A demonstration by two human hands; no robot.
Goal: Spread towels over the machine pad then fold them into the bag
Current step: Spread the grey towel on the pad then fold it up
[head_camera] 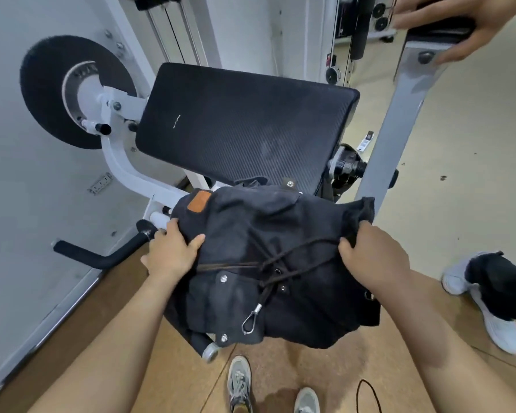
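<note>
Gym corner, seen from the head cam looking down. Flooring right under me is brown cork-looking mat (295, 371), and it switches to pale beige floor (447, 138) further out on the right, with a few dark specks on it. A white wall panel (27, 189) runs along the left side.

Most of the frame is a white-framed machine with its black textured machine pad (245, 123) tilted up and bare, a round black disc (48, 90) off to its left and a black foam handle (102, 257) sticking out low on the left.

A dark fabric bag (280, 234) sits at the near end of the pad, overlapping its lower edge. It has a tan patch (198, 201), a brown drawstring (295, 251) and a metal clip (251, 318) dangling off it. My left hand (170, 251) grips the bag's left edge, thumb on top. My right hand (373, 254) has a fistful of bunched fabric at the right side.

Someone else's hand (447, 25) rests on a grey bar (399, 114) top right, and their white sneaker (501, 326) is on the mat at right.
</note>
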